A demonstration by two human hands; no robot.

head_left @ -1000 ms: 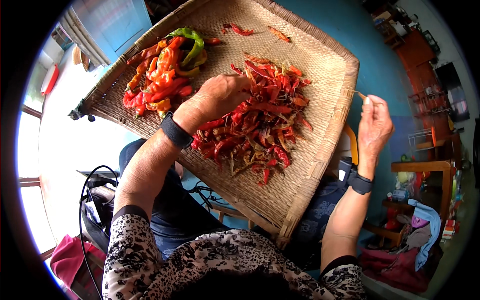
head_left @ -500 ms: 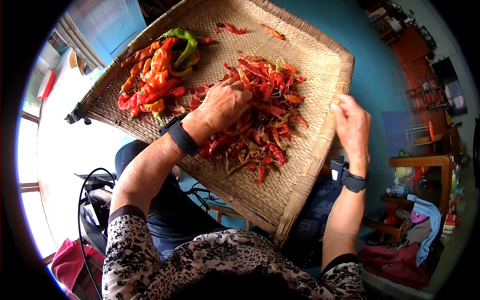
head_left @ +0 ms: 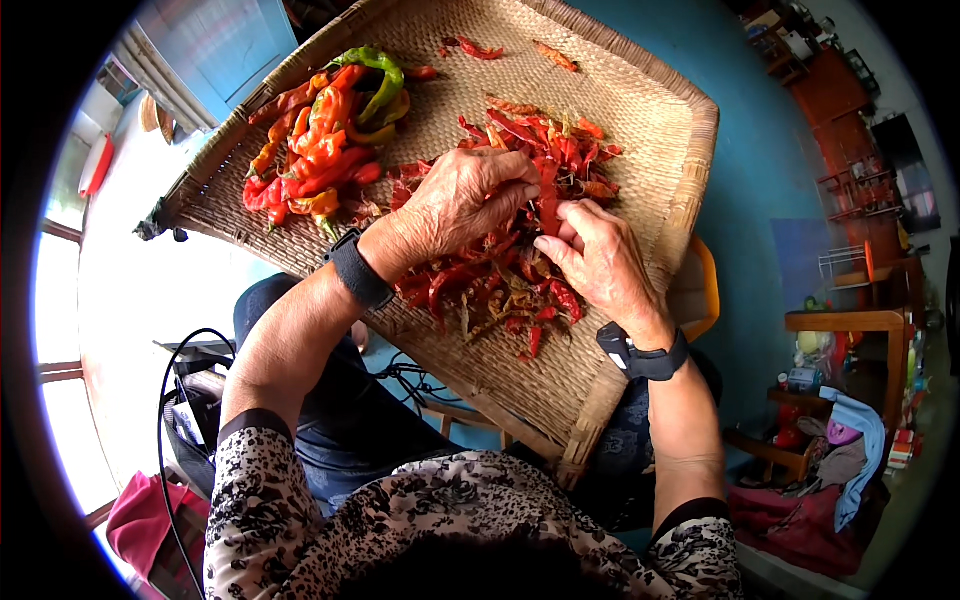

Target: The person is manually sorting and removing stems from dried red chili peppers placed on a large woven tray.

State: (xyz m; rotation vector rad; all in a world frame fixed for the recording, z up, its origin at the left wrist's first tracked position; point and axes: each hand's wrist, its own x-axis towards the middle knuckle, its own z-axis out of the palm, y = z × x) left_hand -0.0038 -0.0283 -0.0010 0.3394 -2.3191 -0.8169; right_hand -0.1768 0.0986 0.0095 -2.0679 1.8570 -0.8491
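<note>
Base layer: blue floor (head_left: 750, 300), visible to R. Above it: woven tray (head_left: 655, 170), approx. four-sided, set askew, one corner pointing L, one down twd. patterned shirt (head_left: 450, 500); R edge w/ raised, bound rim. Centre of tray, spreading twd. R edge, partly under hands: pile of dried chilies (head_left: 495, 275), mostly red, some brown or yellowish. Nr. L corner of tray, just beside dried pile: heap of fresh peppers (head_left: 325, 145), glossy red and orange.

Over centre of tray, in from lower L edge: L hand (head_left: 460, 200), back uppermost, fingers curled and bunched. In across R edge: R hand (head_left: 605, 260), thumb and forefinger slightly parted, pointing twd. L hand. Fitted at wrists: L strap (head_left: 357, 272), dark; R strap (head_left: 655, 362), dark w/ pale patch.

Top of fresh heap, curved: green pepper (head_left: 382, 90). Nr. top edge of tray, well apart from dried pile: loose red chili (head_left: 480, 49) and loose orange chili (head_left: 556, 55). Btwn. fingertips of both hands, mid-tray: dried red chili (head_left: 548, 195), lengthwise. Contact pts. partly hidden; pinch by either hand: cannot tell.
</note>
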